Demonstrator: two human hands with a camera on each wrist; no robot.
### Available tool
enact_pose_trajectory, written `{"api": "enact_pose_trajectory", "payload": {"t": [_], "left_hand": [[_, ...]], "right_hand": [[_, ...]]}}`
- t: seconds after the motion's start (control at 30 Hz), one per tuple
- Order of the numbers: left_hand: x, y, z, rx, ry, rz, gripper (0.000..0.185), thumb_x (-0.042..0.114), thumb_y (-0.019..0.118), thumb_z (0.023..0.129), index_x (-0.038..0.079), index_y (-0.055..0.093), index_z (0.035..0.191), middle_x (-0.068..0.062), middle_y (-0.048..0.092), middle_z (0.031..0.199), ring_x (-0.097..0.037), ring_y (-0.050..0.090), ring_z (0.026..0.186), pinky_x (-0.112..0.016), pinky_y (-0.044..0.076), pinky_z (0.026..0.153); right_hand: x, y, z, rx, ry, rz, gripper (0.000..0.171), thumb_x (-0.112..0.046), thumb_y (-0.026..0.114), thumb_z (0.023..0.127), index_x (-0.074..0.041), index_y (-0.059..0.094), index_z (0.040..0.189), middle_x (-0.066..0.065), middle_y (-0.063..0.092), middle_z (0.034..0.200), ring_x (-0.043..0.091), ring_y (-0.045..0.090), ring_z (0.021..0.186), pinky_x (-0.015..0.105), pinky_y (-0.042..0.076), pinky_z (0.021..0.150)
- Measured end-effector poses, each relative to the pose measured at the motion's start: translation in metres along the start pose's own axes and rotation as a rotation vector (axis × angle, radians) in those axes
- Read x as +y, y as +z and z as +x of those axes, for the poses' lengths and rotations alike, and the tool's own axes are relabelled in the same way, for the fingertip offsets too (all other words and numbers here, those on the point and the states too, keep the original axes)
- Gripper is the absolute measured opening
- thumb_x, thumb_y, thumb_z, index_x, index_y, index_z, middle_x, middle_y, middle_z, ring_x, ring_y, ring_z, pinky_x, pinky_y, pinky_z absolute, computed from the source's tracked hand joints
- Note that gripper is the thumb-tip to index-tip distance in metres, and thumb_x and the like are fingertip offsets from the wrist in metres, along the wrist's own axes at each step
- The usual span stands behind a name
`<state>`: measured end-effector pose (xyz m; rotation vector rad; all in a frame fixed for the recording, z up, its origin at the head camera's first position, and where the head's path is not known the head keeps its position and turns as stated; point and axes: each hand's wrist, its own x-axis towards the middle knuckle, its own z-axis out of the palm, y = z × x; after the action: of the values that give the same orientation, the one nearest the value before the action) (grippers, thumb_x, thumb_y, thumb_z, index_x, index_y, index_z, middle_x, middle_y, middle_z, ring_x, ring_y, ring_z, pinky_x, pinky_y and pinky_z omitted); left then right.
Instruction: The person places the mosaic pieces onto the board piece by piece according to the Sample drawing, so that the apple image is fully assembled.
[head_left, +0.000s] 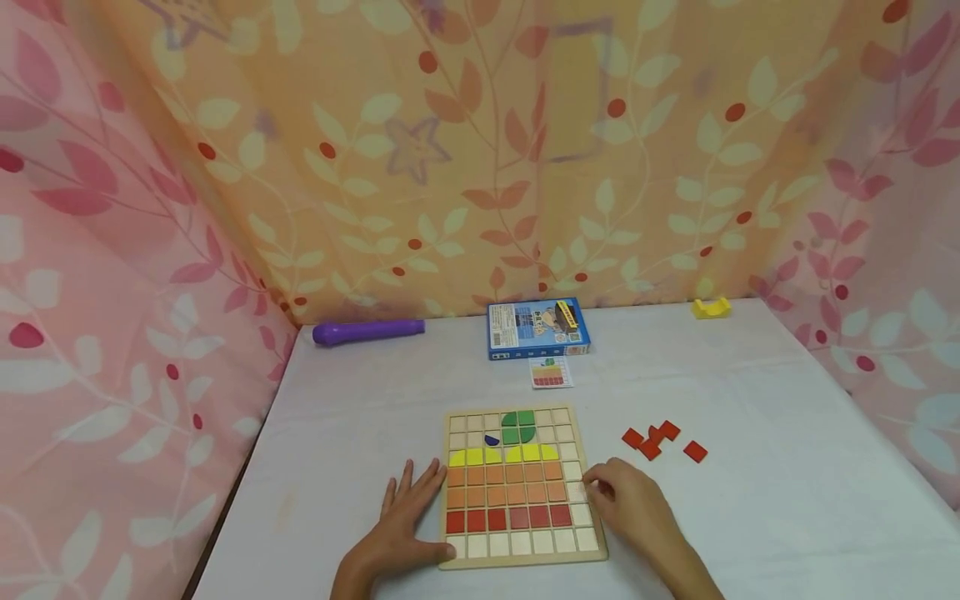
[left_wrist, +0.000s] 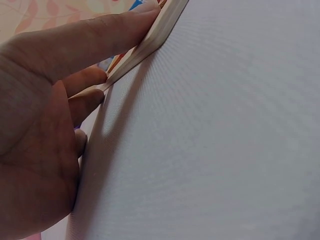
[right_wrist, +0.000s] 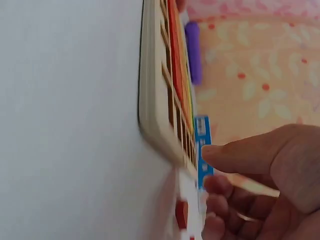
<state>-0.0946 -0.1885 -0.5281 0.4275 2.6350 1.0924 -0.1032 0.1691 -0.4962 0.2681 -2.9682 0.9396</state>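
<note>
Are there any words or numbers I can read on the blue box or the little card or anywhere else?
Blue box: it has print and a yellow label, but all too small and blurred to read.
Little card: shows a small coloured picture; any writing is too small to read.
Puzzle board, red tiles, purple tube, yellow piece: no words or numbers visible.
Nothing can be read in either wrist view.
</note>
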Motion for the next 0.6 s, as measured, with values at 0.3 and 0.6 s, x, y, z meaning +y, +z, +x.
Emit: {"api": "enact_pose_trajectory", "payload": {"t": [0.3,0.6], "left_hand": [[0.002,0.001,0.0,-0.008,-0.039,0.01,0.112,0.043,0.089,0.066,0.017,0.032,0.159,-0.004,0.022,0.165,-0.037,-0.009,0.151,-0.061,-0.01,0.115],[0.002,0.002,0.001,-0.013,-0.059,0.02,0.112,0.041,0.089,0.064,0.02,0.032,0.159,-0.001,0.022,0.165,-0.035,-0.009,0.152,-0.061,-0.01,0.115]], "right_hand": [[0.021,-0.013,-0.004,0.025,0.108,-0.099,0.015,-0.005,0.085,0.077,-0.009,0.072,0.085,-0.001,0.053,0.077,0.015,0.048,0.07,0.031,0.046,0.061],[0.023,-0.008,-0.001,0.045,0.085,-0.169,0.01,-0.002,0.078,0.075,-0.004,0.07,0.081,0.001,0.052,0.072,0.016,0.048,0.065,0.031,0.047,0.059]]}}
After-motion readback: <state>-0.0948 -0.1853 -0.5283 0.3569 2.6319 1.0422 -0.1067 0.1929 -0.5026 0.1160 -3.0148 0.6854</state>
